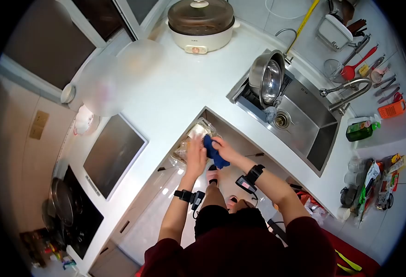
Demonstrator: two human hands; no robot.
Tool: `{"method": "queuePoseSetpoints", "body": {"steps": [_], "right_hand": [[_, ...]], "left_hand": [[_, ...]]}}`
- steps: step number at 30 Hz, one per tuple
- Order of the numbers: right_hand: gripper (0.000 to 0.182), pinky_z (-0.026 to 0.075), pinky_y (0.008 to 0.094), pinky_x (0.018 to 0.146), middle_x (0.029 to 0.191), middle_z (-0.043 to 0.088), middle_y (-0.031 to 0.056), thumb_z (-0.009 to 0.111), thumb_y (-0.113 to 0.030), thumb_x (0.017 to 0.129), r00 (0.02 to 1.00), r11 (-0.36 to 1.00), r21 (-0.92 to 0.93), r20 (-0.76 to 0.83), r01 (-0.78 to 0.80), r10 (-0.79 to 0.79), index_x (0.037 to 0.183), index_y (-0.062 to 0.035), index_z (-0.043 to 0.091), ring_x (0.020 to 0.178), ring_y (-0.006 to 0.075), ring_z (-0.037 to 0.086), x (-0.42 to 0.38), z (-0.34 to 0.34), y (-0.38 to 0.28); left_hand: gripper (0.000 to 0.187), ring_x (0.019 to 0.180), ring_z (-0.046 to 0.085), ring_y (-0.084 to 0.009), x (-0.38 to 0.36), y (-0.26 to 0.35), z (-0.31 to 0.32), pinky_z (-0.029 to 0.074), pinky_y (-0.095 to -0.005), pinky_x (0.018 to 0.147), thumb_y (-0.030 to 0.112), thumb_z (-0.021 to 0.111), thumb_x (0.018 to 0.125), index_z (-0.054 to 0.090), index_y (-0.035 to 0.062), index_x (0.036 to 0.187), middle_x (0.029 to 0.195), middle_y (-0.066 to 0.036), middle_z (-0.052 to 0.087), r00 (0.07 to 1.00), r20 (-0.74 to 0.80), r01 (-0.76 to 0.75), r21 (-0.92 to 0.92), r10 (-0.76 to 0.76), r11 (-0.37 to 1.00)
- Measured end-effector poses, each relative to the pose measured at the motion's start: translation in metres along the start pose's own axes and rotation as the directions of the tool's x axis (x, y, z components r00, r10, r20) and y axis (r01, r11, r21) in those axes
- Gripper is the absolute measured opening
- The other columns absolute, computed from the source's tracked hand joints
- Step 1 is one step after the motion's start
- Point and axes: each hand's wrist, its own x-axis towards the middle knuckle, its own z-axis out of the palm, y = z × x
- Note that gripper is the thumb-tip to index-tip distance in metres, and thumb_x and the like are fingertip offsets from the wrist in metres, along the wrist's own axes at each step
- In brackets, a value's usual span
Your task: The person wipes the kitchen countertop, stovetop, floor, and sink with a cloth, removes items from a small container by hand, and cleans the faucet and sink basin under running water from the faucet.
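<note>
Right hand (226, 150): thumb and fingers pinch the blue cloth (215, 154) near its upper side; the lower part hangs bunched towards the floor. Left hand (196, 158): fingers look straight and close together, held upright against or just beside the cloth. Cannot tell whether the left thumb presses on it (the fabric hides that side).

Location of cloth: between the 2 hands, over the inner corner of the worktop (175, 104). Clear plastic packaging (180, 151) lies just beyond and beside the left fingers; contact cannot be judged.

Step in hand, by my reading: handling the cloth at the corner, right hand carrying most of it. Any shift of it calls for a kept right pinch and the left fingers guiding its near edge, away from the packaging.

Further out: 1 black strapped device on each wrist. Past the right hand, the sink (304, 121) holds nested metal bowls (270, 77), tilted, at its far left end. Past the left hand, a dark flat panel (112, 154) lies on the worktop. At the far back stands 1 lidded electric pot (200, 40).
</note>
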Motion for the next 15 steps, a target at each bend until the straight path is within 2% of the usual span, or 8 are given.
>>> {"method": "queuePoseSetpoints", "body": {"steps": [1, 3, 5, 6, 7, 8, 9, 15], "right_hand": [[0.034, 0.041, 0.0286, 0.090, 0.110, 0.059, 0.0120, 0.046, -0.017, 0.093, 1.000, 1.000, -0.002, 0.001, 0.008, -0.008, 0.123, -0.0006, 0.049, 0.103, 0.0191, 0.054, -0.011, 0.003, -0.010], [0.035, 0.040, 0.0285, 0.091, 0.111, 0.058, 0.0130, 0.046, -0.019, 0.093, 1.000, 0.997, 0.078, 0.010, 0.017, -0.018, 0.123, -0.0010, 0.049, 0.102, 0.0190, 0.054, -0.007, -0.013, -0.024], [0.036, 0.041, 0.0286, 0.091, 0.113, 0.058, 0.0132, 0.044, -0.020, 0.094, 1.000, 0.998, 0.054, -0.002, 0.030, -0.030, 0.124, -0.0018, 0.048, 0.103, 0.0189, 0.054, -0.014, -0.015, -0.030], [0.036, 0.040, 0.0286, 0.091, 0.114, 0.057, 0.0134, 0.044, -0.021, 0.094, 0.997, 0.994, 0.099, -0.059, -0.038, 0.044, 0.125, -0.0021, 0.047, 0.103, 0.0193, 0.054, -0.010, -0.020, -0.030], [0.036, 0.040, 0.0286, 0.091, 0.114, 0.057, 0.0135, 0.043, -0.022, 0.095, 0.992, 0.989, 0.126, -0.081, -0.082, 0.092, 0.125, -0.0023, 0.047, 0.103, 0.0197, 0.054, -0.009, -0.019, -0.032], [0.037, 0.041, 0.0282, 0.089, 0.113, 0.058, 0.0135, 0.043, -0.024, 0.095, 0.992, 0.996, 0.085, -0.125, -0.012, 0.023, 0.125, -0.0025, 0.047, 0.102, 0.0203, 0.054, -0.009, -0.019, -0.033], [0.037, 0.042, 0.0279, 0.088, 0.111, 0.058, 0.0134, 0.044, -0.025, 0.095, 0.985, 0.998, 0.042, -0.165, 0.048, -0.041, 0.124, -0.0027, 0.047, 0.101, 0.0208, 0.055, -0.012, -0.018, -0.032], [0.037, 0.042, 0.0272, 0.087, 0.113, 0.057, 0.0093, 0.050, -0.022, 0.093, 0.970, 0.977, 0.196, -0.241, 0.082, -0.033, 0.126, -0.0059, 0.047, 0.101, 0.0151, 0.054, -0.062, -0.087, -0.069]], "left_hand": [[0.050, 0.119, 0.045, -0.0362, -0.002, 0.005, -0.013, 0.015, -0.0499, 0.107, 0.037, 0.030, 0.096, 0.052, -0.0007, 0.121, 0.125, -0.024, 0.049, 1.000, -0.005, -0.005, 0.002, 0.005, 1.000], [0.044, 0.108, 0.053, -0.0352, 0.036, 0.002, -0.031, 0.024, -0.0461, 0.105, 0.029, 0.035, 0.095, 0.045, -0.0018, 0.125, 0.119, -0.023, 0.052, 0.773, 0.431, 0.208, 0.521, -0.465, 0.828], [0.046, 0.109, 0.051, -0.0369, 0.031, 0.004, -0.028, 0.031, -0.0420, 0.101, 0.024, 0.043, 0.093, 0.037, -0.0033, 0.129, 0.118, -0.024, 0.052, 0.749, 0.477, 0.178, 0.525, -0.461, 0.832], [0.048, 0.111, 0.048, -0.0374, 0.033, 0.012, -0.019, 0.031, -0.0413, 0.101, 0.025, 0.045, 0.092, 0.037, -0.0047, 0.129, 0.121, -0.025, 0.049, 0.957, 0.253, 0.062, 0.301, -0.142, 0.952], [0.050, 0.113, 0.046, -0.0378, 0.024, 0.027, -0.015, 0.031, -0.0405, 0.101, 0.026, 0.047, 0.091, 0.037, -0.0061, 0.129, 0.124, -0.025, 0.046, 0.982, -0.119, -0.136, 0.110, 0.149, 0.985], [0.055, 0.116, 0.041, -0.0385, 0.022, 0.043, -0.010, 0.031, -0.0408, 0.100, 0.026, 0.051, 0.089, 0.035, -0.0085, 0.128, 0.128, -0.026, 0.040, 0.996, -0.023, -0.090, -0.059, 0.089, 0.994], [0.048, 0.117, 0.041, -0.0386, 0.029, 0.040, -0.004, 0.033, -0.0405, 0.099, 0.024, 0.048, 0.090, 0.039, -0.0049, 0.128, 0.129, -0.024, 0.040, 0.976, 0.113, -0.188, 0.022, 0.184, 0.982], [0.032, 0.107, 0.051, -0.0394, 0.061, 0.105, 0.024, 0.039, -0.0436, 0.092, 0.019, 0.040, 0.093, 0.054, 0.0002, 0.115, 0.110, -0.021, 0.058, 0.946, 0.230, -0.238, 0.012, 0.229, 0.971]]}}
